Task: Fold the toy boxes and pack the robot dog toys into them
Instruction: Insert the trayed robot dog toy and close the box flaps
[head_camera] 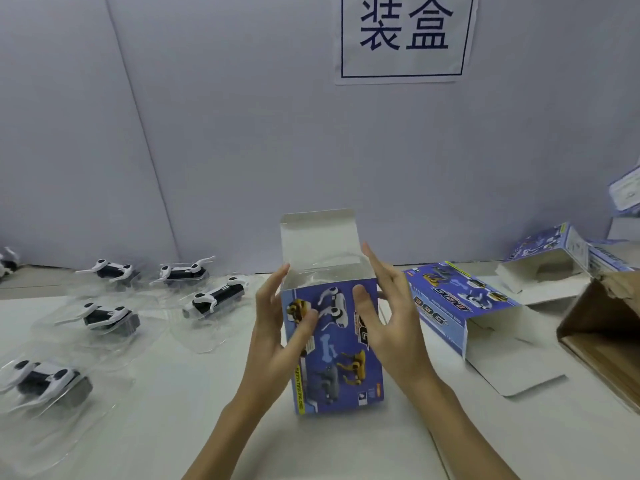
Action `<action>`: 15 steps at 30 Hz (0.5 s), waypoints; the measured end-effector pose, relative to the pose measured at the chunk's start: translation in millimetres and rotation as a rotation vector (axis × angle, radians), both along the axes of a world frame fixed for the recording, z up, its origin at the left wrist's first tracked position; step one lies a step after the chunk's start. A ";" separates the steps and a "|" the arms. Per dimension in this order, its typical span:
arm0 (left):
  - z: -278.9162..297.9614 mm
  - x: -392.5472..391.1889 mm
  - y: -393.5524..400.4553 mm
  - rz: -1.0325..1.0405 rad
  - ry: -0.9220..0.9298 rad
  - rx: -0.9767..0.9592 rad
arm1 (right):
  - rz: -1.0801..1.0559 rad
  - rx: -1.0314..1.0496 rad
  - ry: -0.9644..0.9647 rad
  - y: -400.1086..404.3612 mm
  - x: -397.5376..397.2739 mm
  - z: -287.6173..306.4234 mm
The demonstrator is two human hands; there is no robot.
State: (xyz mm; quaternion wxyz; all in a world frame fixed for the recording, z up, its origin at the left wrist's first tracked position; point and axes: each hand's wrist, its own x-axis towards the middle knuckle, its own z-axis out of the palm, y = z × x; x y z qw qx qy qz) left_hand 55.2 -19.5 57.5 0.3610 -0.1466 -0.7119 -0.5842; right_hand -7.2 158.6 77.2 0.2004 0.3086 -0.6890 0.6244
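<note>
We stood a blue toy box [337,344] upright on the white desk [450,427], right in front of us, with its top open and the white lid flap [318,233] raised at the back. Something clear showed just inside the open top, though we could not tell what it was. Our left hand [277,327] was at the box's left edge, the thumb lying on the printed front and the fingers stretched upward beside the upper left corner. Our right hand [391,317] sat at the right edge, thumb resting on the front face, fingers straight and pointing up past the upper right corner. Neither hand curled round the box; both lay flat and relaxed against it.

To the left, on the desk, we had several black-and-white robot dog toys [214,299], each lying in a clear plastic tray [194,337]; the nearest one [45,379] lay at the left edge of our view. Just right of the upright box lay a second box [450,306] on its side, open end toward us with its flaps spread on the desk. Behind it another opened box [540,258] lay near the wall, and a brown cardboard carton [599,327] stood at the right edge. On the wall [242,133] behind hung a white paper sign [403,36] with two dark printed characters.
</note>
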 end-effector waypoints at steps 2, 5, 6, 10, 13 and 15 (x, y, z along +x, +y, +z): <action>4.6 3.2 -2.1 -0.069 -0.077 0.069 | 0.142 -0.024 -0.073 -2.9 3.7 2.6; 9.7 5.0 -3.7 -0.147 -0.151 0.138 | 0.249 -0.059 -0.183 -4.4 7.5 4.0; 10.9 5.5 -3.5 -0.147 -0.152 0.134 | 0.234 -0.072 -0.185 -4.4 8.6 4.9; 14.7 6.6 -1.3 0.018 -0.146 0.026 | 0.122 -0.119 -0.158 -7.9 13.5 10.3; 18.6 6.2 0.1 0.077 -0.128 -0.002 | 0.038 -0.145 -0.097 -11.7 14.3 9.4; 23.0 6.4 1.8 0.032 -0.118 0.067 | 0.017 -0.149 -0.070 -12.0 13.6 9.1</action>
